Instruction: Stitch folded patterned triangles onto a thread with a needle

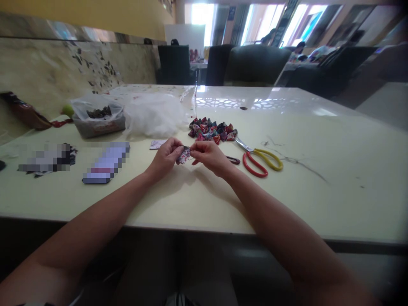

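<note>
Over the bench (302, 199), the left hand (167, 155) pinches a small floral piece (184, 157); the right hand (208, 157) grips its right edge. From there, scissors (251, 150) lie at 3 o'clock, 1 flat patch (157, 145) at 10 o'clock. Beyond, at 1 o'clock, heaped puffed pieces (213, 129) look finished; the held piece seems partway, the patch unstarted.
</note>
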Demonstrator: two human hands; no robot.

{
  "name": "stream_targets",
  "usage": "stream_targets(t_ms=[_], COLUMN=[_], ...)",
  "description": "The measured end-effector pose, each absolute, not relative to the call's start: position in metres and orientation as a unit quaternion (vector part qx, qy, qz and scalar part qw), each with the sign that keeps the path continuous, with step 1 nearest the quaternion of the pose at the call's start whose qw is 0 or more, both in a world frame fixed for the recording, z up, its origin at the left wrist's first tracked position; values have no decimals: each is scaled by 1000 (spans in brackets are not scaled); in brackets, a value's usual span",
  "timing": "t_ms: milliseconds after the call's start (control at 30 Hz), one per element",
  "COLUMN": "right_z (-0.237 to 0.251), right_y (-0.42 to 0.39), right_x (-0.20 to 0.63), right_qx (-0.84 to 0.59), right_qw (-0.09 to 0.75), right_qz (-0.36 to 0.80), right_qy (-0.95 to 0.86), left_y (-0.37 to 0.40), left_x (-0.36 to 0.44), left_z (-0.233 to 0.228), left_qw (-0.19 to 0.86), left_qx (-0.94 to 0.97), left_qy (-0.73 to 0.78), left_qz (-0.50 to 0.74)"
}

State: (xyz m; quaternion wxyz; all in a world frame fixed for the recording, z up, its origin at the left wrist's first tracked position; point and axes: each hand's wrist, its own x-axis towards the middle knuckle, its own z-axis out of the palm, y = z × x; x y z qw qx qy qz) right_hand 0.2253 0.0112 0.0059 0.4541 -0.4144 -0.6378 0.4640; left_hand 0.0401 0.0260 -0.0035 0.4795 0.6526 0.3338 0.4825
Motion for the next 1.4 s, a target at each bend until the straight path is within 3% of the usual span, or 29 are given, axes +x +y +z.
stream_targets(t_ms=[233,333,500,700,967,1167,1300,1400], right_z=[9,11,15,20,14,19,23,20], right_y=[12,11,7,8,11,16,26,37], right_x=[227,229,230,233,236,243,263,284], right_qx=[-433,-432,-472,-487,-467,-433,-417,-422], right_qw=[482,444,361,338,382,544,633,654], right_qz=[444,447,302,199,333,429,410,371], right_qy=[-620,-645,-745,-780,-725,-577,-508,-506], left_y=[28,27,26,27,25,29,34,37], left_x=[37,37,39,37,37,37,35,33], left_z=[-4,-3,-2,2,5,4,0,-1], left_qw=[469,453,434,417,418,449,455,459], left_qx=[667,679,693,716,710,661,620,605], left_qy=[347,358,367,376,393,422,449,453], left_qz=[463,454,443,415,408,428,455,468])
